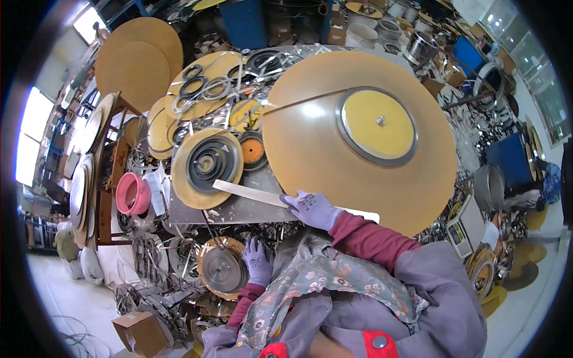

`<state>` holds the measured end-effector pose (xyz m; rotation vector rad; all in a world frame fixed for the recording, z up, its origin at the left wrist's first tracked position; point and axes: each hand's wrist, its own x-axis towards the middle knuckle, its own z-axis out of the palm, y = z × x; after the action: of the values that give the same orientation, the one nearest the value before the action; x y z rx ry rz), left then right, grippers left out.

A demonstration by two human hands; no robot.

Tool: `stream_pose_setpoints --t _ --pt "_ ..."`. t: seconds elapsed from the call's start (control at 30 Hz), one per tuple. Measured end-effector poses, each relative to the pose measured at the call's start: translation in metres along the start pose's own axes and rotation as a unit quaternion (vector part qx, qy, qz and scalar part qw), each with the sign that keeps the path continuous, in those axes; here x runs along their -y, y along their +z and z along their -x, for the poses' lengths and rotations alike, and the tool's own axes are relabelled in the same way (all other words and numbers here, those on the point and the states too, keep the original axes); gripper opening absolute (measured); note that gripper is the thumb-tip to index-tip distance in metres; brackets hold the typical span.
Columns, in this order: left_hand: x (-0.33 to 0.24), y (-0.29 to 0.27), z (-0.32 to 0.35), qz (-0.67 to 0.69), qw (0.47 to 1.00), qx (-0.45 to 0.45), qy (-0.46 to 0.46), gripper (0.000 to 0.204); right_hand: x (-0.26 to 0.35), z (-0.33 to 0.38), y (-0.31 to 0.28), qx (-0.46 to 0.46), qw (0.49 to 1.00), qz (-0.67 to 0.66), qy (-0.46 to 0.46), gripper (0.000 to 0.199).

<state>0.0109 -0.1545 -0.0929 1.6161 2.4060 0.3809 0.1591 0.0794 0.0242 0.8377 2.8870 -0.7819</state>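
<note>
Right hand (313, 210) grips strip (248, 193) near middle — probably for balance. Left hand (258, 262) beside grey disc (222, 269) — fingers extended, loosely spread, contact unclear.

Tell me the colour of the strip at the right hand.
Pale silver; the strip shows best in the head view.

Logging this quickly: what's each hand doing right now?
Left hand: open, beside the grey disc.
Right hand: closed, holding the pale strip.

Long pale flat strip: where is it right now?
Just below centre in the head view, the strip passes beneath the right hand, its left end by the dark concentric rings.
</note>
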Motion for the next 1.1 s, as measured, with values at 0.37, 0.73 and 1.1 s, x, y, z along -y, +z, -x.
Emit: stream_pose_setpoints --t 0.37,0.73,1.1 --pt "0.009 -0.004 0.0 0.007 1.0 -0.023 0.003 0.042 -0.025 0.028 -0.012 -0.102 0.99 -0.066 0.077 0.039" --pt "-0.013 -0.045 -0.047 0.033 0.995 -0.079 0.055 0.049 -0.056 0.109 -0.006 -0.209 0.959 -0.08 0.173 0.039" --pt "-0.013 -0.095 -0.139 0.082 0.983 -0.164 0.017 0.047 -0.248 0.281 -0.032 -0.421 0.48 -0.629 0.444 0.04"
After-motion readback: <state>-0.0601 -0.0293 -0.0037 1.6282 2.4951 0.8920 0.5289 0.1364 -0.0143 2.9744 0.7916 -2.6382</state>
